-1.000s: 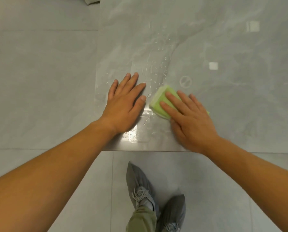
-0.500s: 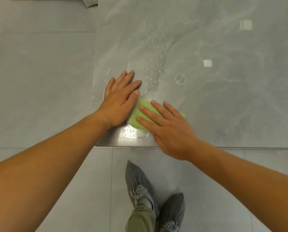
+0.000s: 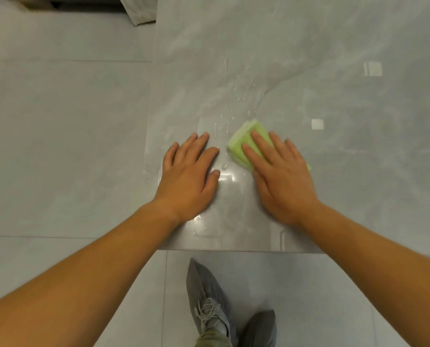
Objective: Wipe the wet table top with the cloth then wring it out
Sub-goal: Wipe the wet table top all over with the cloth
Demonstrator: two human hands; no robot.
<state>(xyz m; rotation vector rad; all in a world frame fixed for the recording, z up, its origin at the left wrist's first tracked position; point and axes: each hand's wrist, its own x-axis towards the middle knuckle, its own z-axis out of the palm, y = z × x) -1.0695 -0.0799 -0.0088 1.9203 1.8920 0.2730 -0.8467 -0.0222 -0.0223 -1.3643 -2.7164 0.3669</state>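
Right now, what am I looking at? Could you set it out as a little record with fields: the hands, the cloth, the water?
table: glossy grey table top, seen from above
cloth: folded green cloth on the table, partly under fingers
right: right hand presses flat on the cloth, fingers straight
left: left hand flat on the table beside the cloth, not touching it
water: droplets between and beyond the hands
wringing: not yet done
below: grey shoes on a tiled floor
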